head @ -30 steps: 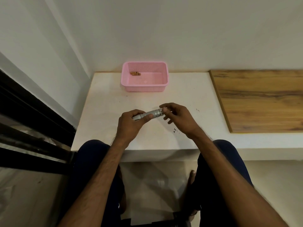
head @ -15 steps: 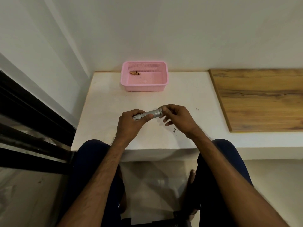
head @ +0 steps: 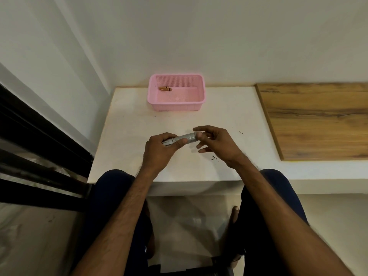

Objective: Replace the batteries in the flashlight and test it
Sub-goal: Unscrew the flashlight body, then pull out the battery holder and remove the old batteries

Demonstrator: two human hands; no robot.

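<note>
A person sits at a white ledge (head: 127,120) with both forearms reaching forward over dark-trousered knees. The left hand (head: 159,150) is closed around the left end of a silver flashlight (head: 182,138), fingers curled over the top and the thumb pressed along its near side, so the barrel lies roughly level, its right end tipped slightly toward the far side. The flashlight is held above the middle of the ledge, not resting on it. The right hand (head: 217,142) meets the flashlight's right end: its thumb and forefinger are spread loosely around the knurled tip, the thumb touching or nearly touching the end face, while the other fingers hang open and curved below, gripping nothing. Whether the end piece is fully seated on the barrel cannot be told from here. Toward the far edge of the ledge, against the white wall (head: 219,40), stands a pink perforated plastic basket (head: 175,106). In its far left corner lie copper-coloured batteries (head: 164,89), side by side and lengthwise left to right; their exact count is unclear. To the right of the basket and well apart from the hands, a wood-grain board (head: 318,120) covers the right part of the surface. A few small dark specks (head: 214,158) sit on the ledge just near the right wrist. On the left, a dark-framed window or railing (head: 35,148) runs beside the ledge.
</note>
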